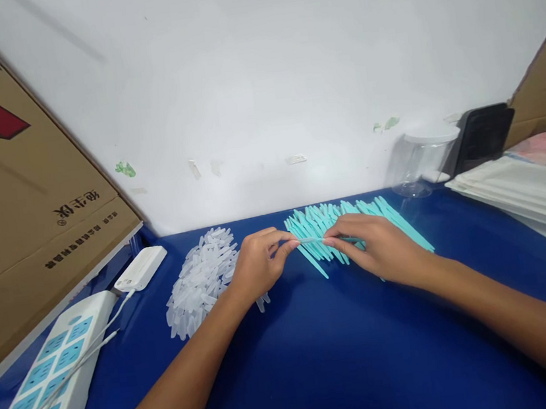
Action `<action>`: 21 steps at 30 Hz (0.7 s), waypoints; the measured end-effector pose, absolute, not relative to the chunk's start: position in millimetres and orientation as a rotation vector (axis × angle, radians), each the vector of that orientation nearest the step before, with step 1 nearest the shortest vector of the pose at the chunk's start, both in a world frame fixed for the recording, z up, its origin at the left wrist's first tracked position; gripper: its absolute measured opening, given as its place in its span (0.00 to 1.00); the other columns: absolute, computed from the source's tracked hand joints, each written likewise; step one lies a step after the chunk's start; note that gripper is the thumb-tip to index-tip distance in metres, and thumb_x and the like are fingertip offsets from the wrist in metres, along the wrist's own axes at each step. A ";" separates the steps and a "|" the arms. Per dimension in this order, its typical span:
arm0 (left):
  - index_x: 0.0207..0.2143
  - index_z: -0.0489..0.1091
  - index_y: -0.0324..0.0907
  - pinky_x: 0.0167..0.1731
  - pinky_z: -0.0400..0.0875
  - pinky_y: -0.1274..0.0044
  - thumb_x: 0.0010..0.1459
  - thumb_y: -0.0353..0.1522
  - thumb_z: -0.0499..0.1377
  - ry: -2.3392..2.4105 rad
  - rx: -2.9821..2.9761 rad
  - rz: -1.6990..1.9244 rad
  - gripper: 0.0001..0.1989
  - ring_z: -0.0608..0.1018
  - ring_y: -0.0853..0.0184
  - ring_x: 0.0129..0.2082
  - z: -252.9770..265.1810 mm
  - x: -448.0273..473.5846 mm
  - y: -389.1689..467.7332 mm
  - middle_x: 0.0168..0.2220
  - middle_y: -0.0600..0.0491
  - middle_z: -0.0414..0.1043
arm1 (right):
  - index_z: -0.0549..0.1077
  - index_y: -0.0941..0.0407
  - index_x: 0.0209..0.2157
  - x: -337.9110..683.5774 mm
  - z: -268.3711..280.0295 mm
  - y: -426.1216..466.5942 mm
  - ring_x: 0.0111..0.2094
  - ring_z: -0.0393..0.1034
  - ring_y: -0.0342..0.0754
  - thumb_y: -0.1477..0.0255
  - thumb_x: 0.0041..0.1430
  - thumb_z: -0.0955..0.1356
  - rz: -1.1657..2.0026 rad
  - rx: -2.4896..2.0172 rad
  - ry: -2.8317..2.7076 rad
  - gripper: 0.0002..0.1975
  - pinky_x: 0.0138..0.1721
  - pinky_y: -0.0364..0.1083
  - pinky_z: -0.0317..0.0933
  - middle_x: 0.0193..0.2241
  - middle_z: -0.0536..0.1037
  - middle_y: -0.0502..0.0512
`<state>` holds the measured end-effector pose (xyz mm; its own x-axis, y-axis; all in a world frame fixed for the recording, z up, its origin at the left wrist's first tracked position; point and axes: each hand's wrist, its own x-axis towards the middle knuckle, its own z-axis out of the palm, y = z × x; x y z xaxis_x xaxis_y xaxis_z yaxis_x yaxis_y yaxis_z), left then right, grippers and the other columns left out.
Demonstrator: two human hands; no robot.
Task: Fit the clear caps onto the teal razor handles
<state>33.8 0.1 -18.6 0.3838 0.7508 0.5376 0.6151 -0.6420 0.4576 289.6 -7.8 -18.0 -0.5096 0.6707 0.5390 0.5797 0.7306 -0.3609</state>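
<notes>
A slim turquoise plastic stick (311,240) is stretched level between my two hands, above the blue table. My left hand (263,261) pinches its left end between thumb and fingers; whether a small clear piece is also in that pinch, I cannot tell. My right hand (375,245) grips the right part of the same stick, thumb below and fingers above. Just behind my hands lies a spread pile of similar turquoise sticks (318,266). Left of my left hand is a heap of small translucent plastic sleeves or caps (202,279), partly hidden by that hand.
A white power strip (80,361) with cables and a white charger box (140,269) lie at left, beside a cardboard box (27,195). At the back right stand a clear lidded jar (415,164) and a dark phone-like slab (484,139). White trays or sheets (531,199) are stacked at right.
</notes>
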 end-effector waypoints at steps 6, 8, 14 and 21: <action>0.39 0.82 0.44 0.29 0.62 0.76 0.66 0.37 0.61 1.245 2.458 1.105 0.10 0.68 0.69 0.24 -21.6 35.8 0.7 0.24 0.56 0.67 | 0.78 0.53 0.39 288.0 -20.2 -7.4 0.36 0.74 0.51 0.64 0.73 0.62 0.198 -0.960 -2.264 0.14 0.39 0.49 0.64 0.34 0.81 0.56; 0.39 0.81 0.44 0.29 0.62 0.76 0.66 0.37 0.61 1.237 2.461 1.113 0.10 0.68 0.70 0.24 -22.5 34.2 2.5 0.24 0.56 0.68 | 0.78 0.53 0.39 289.2 -20.8 -5.6 0.36 0.74 0.50 0.64 0.73 0.62 0.193 -0.944 -2.277 0.14 0.39 0.49 0.64 0.34 0.81 0.56; 0.37 0.81 0.42 0.29 0.62 0.75 0.66 0.36 0.60 1.495 2.479 1.206 0.10 0.70 0.69 0.24 -17.6 7.8 19.2 0.26 0.54 0.72 | 0.78 0.54 0.39 307.7 -17.1 8.6 0.38 0.75 0.53 0.64 0.72 0.62 0.000 -1.081 -2.170 0.15 0.39 0.50 0.65 0.36 0.82 0.58; 0.38 0.80 0.42 0.31 0.62 0.73 0.66 0.36 0.57 1.857 2.608 0.923 0.12 0.76 0.63 0.31 -21.0 -3.0 22.9 0.33 0.49 0.78 | 0.79 0.55 0.32 313.2 -18.7 13.1 0.31 0.74 0.53 0.63 0.66 0.67 -0.164 -1.440 -1.970 0.14 0.31 0.48 0.60 0.31 0.81 0.56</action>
